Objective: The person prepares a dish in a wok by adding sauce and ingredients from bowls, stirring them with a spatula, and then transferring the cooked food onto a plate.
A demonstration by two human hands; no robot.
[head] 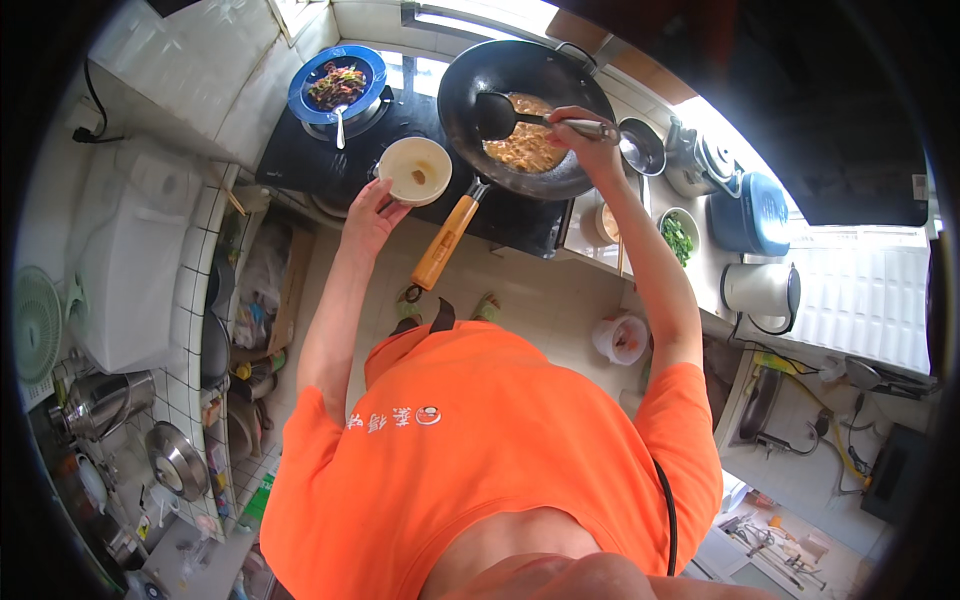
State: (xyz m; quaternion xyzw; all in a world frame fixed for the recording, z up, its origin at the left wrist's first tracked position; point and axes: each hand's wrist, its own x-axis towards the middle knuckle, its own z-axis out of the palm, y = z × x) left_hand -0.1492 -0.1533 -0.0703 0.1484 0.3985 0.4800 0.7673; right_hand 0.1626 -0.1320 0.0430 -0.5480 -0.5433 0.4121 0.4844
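My left hand [370,211] grips the near-left side of a pale bowl [409,169], which has a little brown residue at its bottom. The bowl is over the black glass hob [322,161], beside the wok. In my right hand [589,142] is a ladle [496,116] with a black head and a metal-ended handle. Its head is inside the black wok [472,71], over the left part of a brown, saucy food [536,142]. The wok's wooden handle [446,244] points toward my body.
A blue plate [300,84] of cooked food with a spoon rests on the left burner. On the right counter are a small pan [643,148], a bowl of chopped greens [677,238], a metal pot [686,161], a blue container [750,214] and an electric kettle [757,289]. A white bucket [619,337] stands below.
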